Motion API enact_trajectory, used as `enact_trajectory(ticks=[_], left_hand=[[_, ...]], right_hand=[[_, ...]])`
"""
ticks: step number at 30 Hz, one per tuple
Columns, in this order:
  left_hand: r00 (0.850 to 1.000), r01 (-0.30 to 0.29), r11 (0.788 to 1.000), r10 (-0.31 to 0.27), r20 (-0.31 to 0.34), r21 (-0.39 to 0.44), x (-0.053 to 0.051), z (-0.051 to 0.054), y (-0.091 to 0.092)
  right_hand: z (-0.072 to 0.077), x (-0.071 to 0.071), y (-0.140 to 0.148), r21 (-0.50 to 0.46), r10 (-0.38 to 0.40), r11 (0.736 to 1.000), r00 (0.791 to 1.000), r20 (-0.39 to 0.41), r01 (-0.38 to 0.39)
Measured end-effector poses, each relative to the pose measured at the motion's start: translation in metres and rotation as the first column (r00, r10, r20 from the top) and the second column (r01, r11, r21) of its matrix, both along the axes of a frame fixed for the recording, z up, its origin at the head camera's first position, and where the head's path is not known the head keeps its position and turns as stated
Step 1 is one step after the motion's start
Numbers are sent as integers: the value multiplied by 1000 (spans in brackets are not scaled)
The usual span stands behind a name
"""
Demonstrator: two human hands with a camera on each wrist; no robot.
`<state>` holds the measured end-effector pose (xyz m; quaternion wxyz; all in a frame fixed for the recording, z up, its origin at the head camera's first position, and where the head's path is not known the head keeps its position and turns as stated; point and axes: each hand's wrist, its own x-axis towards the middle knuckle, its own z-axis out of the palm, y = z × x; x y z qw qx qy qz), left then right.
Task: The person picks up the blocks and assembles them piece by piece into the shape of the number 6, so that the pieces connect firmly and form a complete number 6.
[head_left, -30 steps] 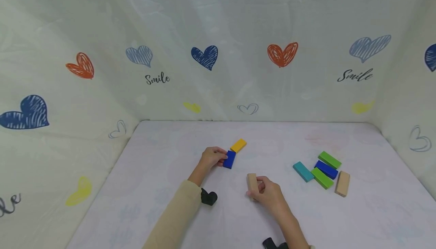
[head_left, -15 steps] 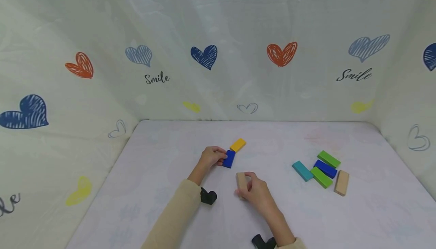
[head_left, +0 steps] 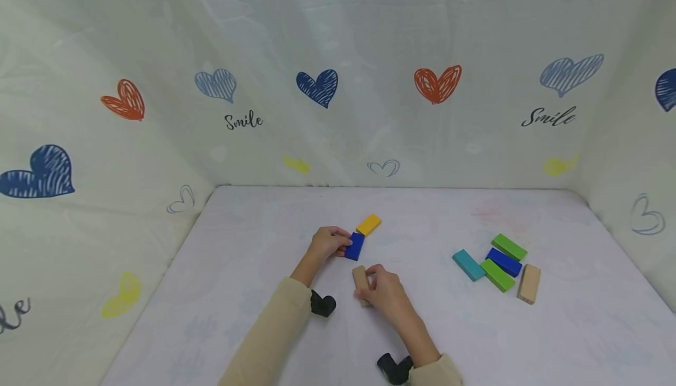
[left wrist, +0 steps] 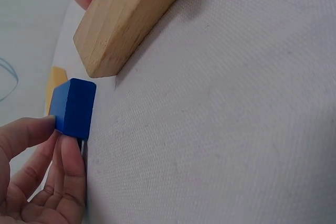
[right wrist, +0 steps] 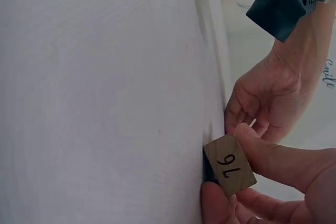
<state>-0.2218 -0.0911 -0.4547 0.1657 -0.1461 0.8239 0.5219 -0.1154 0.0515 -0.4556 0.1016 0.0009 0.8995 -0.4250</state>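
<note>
Near the middle of the table, my left hand (head_left: 327, 244) pinches a blue wooden block (head_left: 356, 246) between thumb and fingers. One end of that block meets the corner of a yellow block (head_left: 369, 224) lying behind it. My right hand (head_left: 389, 295) grips a plain wood block (head_left: 360, 278) by its sides, just in front of the blue one. A gap separates these two blocks in the left wrist view, where the plain block (left wrist: 121, 24) looms above the blue block (left wrist: 76, 108). In the right wrist view, dark digits mark the end of the plain block (right wrist: 230, 164).
On the right of the white table (head_left: 422, 339) lies a loose group: a teal block (head_left: 469, 265), two green blocks (head_left: 498, 275), another blue block (head_left: 504, 262) and a plain wood block (head_left: 529, 284). Behind hangs a pale curtain (head_left: 369, 128) printed with hearts.
My right hand has moved left with the plain wood block, bringing it close to the front of the blue block. The left hand and its blue block have stayed in place.
</note>
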Motion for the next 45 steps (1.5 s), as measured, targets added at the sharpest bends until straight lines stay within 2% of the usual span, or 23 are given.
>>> enact_trajectory(ticks=[8, 12, 16, 26, 34, 45], left_hand=[[1000, 15, 1000, -15, -21, 12, 1, 1, 1], [1000, 16, 1000, -15, -23, 12, 1, 1, 1], [1000, 15, 1000, -15, -23, 6, 1, 1, 1], [1000, 9, 1000, -9, -17, -1, 1, 0, 2], [1000, -5, 1000, 5, -2, -13, 0, 2, 2], [1000, 0, 1000, 0, -3, 3, -1, 0, 1]], right_hand=[[-1, -9, -1, -40, 21, 999, 998, 51, -19], [-1, -12, -2, -59, 30, 998, 999, 42, -28], [-2, -15, -4, -40, 39, 998, 999, 37, -38], [-4, -17, -7, -13, 6, 1000, 999, 48, -5], [-7, -20, -8, -40, 9, 999, 1000, 7, -8], [-8, -24, -10, -74, 8, 997, 1000, 13, -7]])
